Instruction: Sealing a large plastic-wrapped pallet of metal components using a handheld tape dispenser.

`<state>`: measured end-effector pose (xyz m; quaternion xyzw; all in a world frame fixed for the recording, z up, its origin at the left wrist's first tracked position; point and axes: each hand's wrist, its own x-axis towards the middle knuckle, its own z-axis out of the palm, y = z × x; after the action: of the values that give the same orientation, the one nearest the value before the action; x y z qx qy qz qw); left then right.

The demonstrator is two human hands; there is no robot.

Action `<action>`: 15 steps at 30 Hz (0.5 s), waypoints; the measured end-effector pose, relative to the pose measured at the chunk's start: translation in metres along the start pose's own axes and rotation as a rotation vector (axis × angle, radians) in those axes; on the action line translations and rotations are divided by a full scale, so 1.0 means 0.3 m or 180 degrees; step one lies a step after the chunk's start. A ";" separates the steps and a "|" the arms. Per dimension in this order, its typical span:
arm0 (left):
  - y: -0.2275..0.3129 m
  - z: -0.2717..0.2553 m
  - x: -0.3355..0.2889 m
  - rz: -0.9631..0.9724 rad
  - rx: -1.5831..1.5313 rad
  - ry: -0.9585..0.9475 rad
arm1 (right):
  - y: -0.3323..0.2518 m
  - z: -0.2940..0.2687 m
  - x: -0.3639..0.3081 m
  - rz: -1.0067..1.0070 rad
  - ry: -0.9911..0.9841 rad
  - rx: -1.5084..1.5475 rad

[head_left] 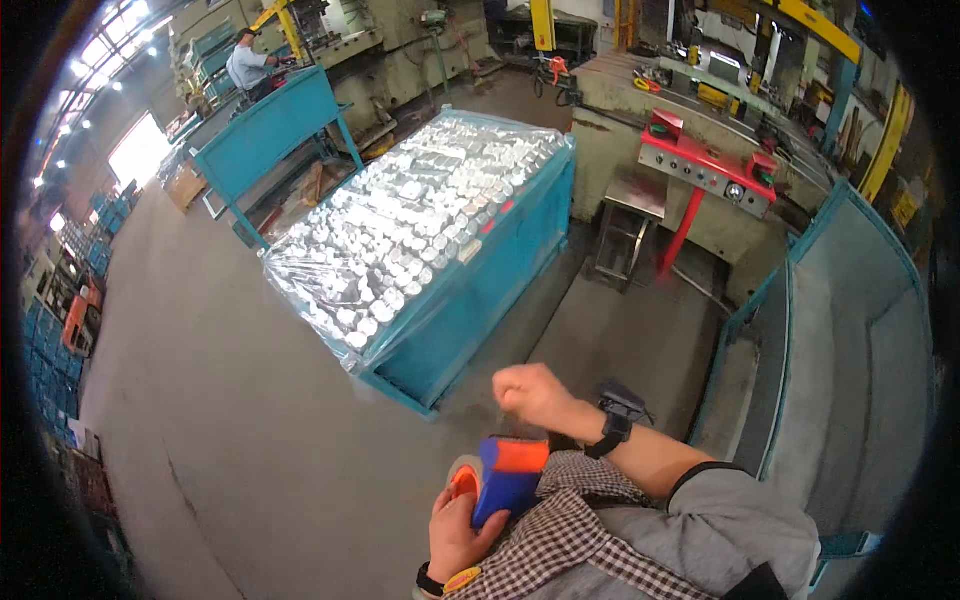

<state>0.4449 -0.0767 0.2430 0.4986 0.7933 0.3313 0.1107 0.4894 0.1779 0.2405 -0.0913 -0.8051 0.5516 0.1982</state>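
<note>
Close to my body, my left hand point(458, 535) is wrapped round a blue and orange tape dispenser point(508, 485). The roll with its orange core shows beside my fingers. Just above and to the right, my right hand point(538, 396) is closed in a fist; whatever it may hold is hidden. A black strap with a small dark device point(622, 402) is on my right wrist. Ahead of both hands, apart from them, stands a large teal metal bin point(480, 310) filled with many shiny round metal parts point(400, 225). Clear plastic film point(312, 300) covers its top and hangs over the near corner.
Right of the bin stand a red control console point(705, 170) on a post and a metal step stool point(625, 225). An open teal container point(850, 340) is at my right. Behind the bin is another teal rack point(275, 130), with a person point(250, 68) beyond it.
</note>
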 end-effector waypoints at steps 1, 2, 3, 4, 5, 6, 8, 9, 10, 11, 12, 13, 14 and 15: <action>0.015 0.016 0.005 -0.0077 -0.0059 0.0045 | 0.001 -0.060 0.008 -0.0103 0.0327 -0.0031; 0.022 0.025 0.010 -0.0147 -0.0095 0.0080 | 0.002 -0.123 0.023 -0.0082 0.0580 -0.0514; 0.024 0.039 0.011 -0.0177 -0.0150 0.0147 | 0.012 -0.184 0.042 -0.0070 0.0765 -0.0648; 0.024 0.059 0.013 -0.0211 -0.0204 0.0223 | 0.022 -0.228 0.062 -0.0064 0.0945 -0.0779; 0.034 0.083 0.031 -0.0245 -0.0289 0.0290 | 0.034 -0.256 0.076 -0.0151 0.0980 -0.0880; 0.048 0.108 0.059 -0.0326 -0.0396 0.0239 | 0.047 -0.284 0.092 -0.0245 0.1006 -0.0977; 0.086 0.158 0.124 -0.0517 -0.0601 0.0144 | 0.071 -0.341 0.129 -0.0362 0.1012 -0.1099; 0.099 0.183 0.153 -0.0605 -0.0638 0.0077 | 0.081 -0.370 0.148 -0.0382 0.0993 -0.1126; 0.108 0.210 0.182 -0.0697 -0.0676 0.0017 | 0.095 -0.397 0.168 -0.0408 0.0968 -0.1151; 0.125 0.240 0.210 -0.0809 -0.0718 -0.0026 | 0.130 -0.428 0.185 -0.0370 0.0919 -0.1157; 0.151 0.265 0.248 -0.0827 -0.0769 0.0072 | 0.173 -0.468 0.207 -0.0342 0.0868 -0.1168; 0.182 0.293 0.290 -0.0842 -0.0817 0.0171 | 0.204 -0.510 0.228 -0.0315 0.0818 -0.1182; 0.203 0.311 0.314 -0.0883 -0.0804 0.0223 | 0.229 -0.538 0.246 -0.0376 0.0819 -0.1204; 0.209 0.351 0.339 -0.0670 -0.0645 0.0391 | 0.241 -0.567 0.268 -0.0438 0.0819 -0.1241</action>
<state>0.4944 0.0726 0.2189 0.3777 0.8090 0.4261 0.1459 0.4830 0.3794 0.2444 -0.1422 -0.8688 0.3548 0.3148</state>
